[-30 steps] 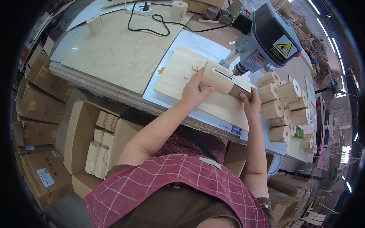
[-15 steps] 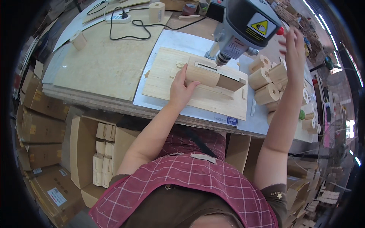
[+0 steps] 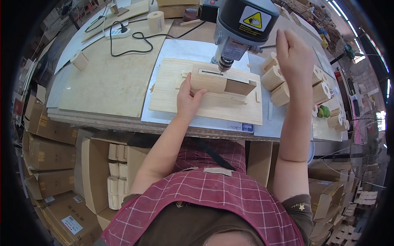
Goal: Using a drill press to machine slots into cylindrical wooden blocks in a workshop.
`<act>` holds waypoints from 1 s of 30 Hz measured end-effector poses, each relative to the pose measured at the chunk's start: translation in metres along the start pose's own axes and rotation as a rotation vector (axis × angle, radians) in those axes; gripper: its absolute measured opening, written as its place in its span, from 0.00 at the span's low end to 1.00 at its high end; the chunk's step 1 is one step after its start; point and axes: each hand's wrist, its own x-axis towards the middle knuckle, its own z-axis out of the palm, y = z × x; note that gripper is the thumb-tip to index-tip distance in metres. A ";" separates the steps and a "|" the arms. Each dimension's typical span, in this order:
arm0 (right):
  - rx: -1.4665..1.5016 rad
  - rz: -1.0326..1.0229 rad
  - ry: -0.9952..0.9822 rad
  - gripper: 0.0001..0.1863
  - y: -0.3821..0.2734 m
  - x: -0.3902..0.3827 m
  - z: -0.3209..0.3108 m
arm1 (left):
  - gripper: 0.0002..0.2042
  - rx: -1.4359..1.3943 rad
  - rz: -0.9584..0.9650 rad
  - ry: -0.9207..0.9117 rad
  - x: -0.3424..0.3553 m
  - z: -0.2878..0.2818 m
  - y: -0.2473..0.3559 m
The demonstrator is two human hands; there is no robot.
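Note:
My left hand (image 3: 188,98) is closed on a pale wooden cylinder (image 3: 209,84) lying in a wooden jig on a board (image 3: 164,102). A slotted strip (image 3: 212,73) runs along the cylinder's top, and a dark piece (image 3: 238,88) sits at its right end. Just above the slot is the chuck (image 3: 225,63) of a grey-and-black drill press (image 3: 242,33) with a warning label. My right hand (image 3: 295,53) is raised at the drill's right side, closed around the end of its feed lever (image 3: 266,46); the knob is hidden by my fingers.
Wooden cylinders (image 3: 324,90) and a green object (image 3: 322,111) stand at right. A power strip (image 3: 117,34) with black cable, a lone cylinder (image 3: 80,60) and a tub (image 3: 189,14) are on the bench. A carton of cylinders (image 3: 92,176) sits below, beside stacked cartons (image 3: 51,151).
My right hand left the wooden piece, rose to the drill's right side and closed on the lever. My left hand stayed on the cylinder while the view shifted.

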 end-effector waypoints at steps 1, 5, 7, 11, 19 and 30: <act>-0.001 0.002 0.001 0.17 -0.005 -0.009 -0.004 | 0.35 0.008 0.008 0.005 0.000 -0.002 0.001; 0.029 -0.031 -0.001 0.12 -0.014 -0.043 -0.005 | 0.34 -0.007 0.048 0.024 0.002 0.001 0.000; 0.046 -0.011 0.007 0.10 -0.017 -0.056 0.001 | 0.34 -0.001 0.031 0.026 0.002 0.001 0.006; 0.121 0.039 0.084 0.05 -0.021 -0.075 0.011 | 0.34 0.011 -0.006 0.031 0.001 0.000 0.012; 0.301 0.082 0.205 0.02 -0.016 -0.111 0.047 | 0.33 -0.018 -0.001 0.028 -0.001 0.000 0.010; 0.262 0.012 0.291 0.06 0.000 -0.134 0.087 | 0.33 -0.051 -0.028 0.000 0.001 0.001 0.009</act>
